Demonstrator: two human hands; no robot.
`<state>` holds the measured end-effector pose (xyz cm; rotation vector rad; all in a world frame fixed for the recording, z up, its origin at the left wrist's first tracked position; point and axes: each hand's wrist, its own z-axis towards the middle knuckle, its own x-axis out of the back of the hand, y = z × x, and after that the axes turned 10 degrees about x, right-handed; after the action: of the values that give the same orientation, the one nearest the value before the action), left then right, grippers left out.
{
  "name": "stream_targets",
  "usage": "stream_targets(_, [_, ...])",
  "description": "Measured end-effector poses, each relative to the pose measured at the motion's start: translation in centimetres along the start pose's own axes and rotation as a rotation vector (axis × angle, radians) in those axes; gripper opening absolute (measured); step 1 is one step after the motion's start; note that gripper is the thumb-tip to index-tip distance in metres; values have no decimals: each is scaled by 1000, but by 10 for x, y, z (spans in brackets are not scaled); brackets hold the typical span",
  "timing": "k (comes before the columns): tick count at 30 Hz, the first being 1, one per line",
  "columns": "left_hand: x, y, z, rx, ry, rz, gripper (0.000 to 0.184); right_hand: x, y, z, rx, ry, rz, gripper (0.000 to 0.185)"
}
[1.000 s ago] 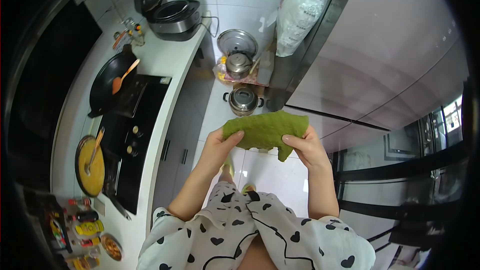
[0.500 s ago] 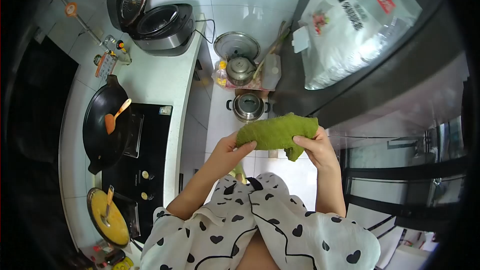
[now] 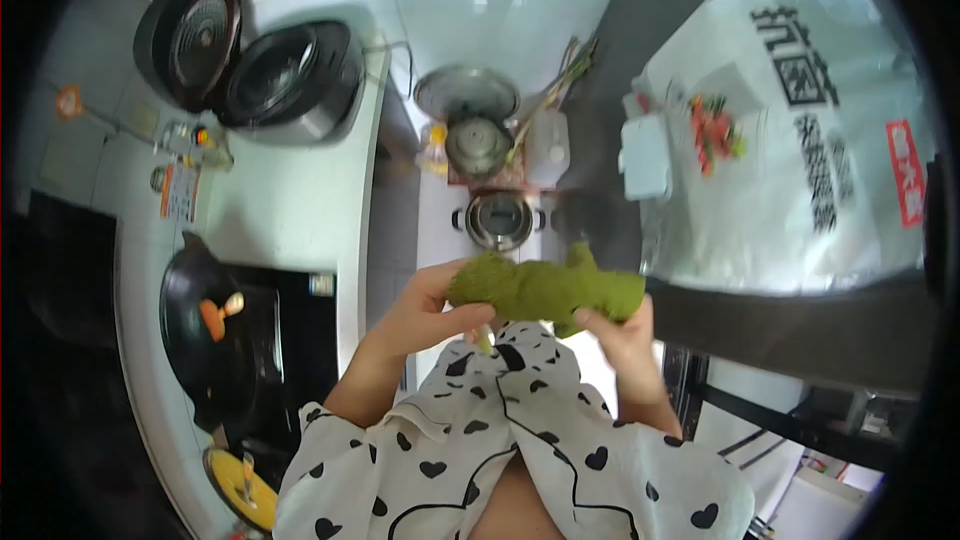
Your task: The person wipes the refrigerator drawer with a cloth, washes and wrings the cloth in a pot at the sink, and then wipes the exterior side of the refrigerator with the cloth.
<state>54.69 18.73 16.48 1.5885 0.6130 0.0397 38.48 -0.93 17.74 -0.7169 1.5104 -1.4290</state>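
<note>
A green cloth (image 3: 540, 290), bunched and folded, is stretched between my two hands in front of my body. My left hand (image 3: 430, 310) grips its left end, thumb along the lower edge. The right end is held by my right hand (image 3: 622, 335), with the thumb on the front of the cloth. The other fingers of both hands are partly hidden behind it. Beyond the cloth, a lidded steel pot (image 3: 499, 220) stands on the floor.
On the left counter (image 3: 285, 190) are an open rice cooker (image 3: 290, 80), a black wok (image 3: 200, 370) with an orange spatula (image 3: 213, 320), and a yellow-filled pan (image 3: 240, 485). A large plastic bag (image 3: 780, 150) lies at the right. A kettle (image 3: 478, 145) stands behind the pot.
The view has moved forward, so the bag and rice cooker look larger and the pan has slid down-left. The cloth has become more bunched between my hands, which still hold it.
</note>
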Motion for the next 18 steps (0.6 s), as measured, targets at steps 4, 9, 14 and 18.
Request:
stream_targets(4, [15, 47, 59, -61, 41, -62, 38, -17, -5, 41, 298, -12, -197, 26])
stream_targets(9, [35, 86, 124, -155, 1, -24, 39, -18, 2, 86, 238, -19, -120, 34])
stream_targets(14, [52, 90, 189, -99, -119, -71, 38, -10, 1, 120, 209, 40, -112, 34])
stream_targets(18, [53, 107, 248, -83, -321, 0, 37, -7, -15, 141, 209, 100, -126, 36])
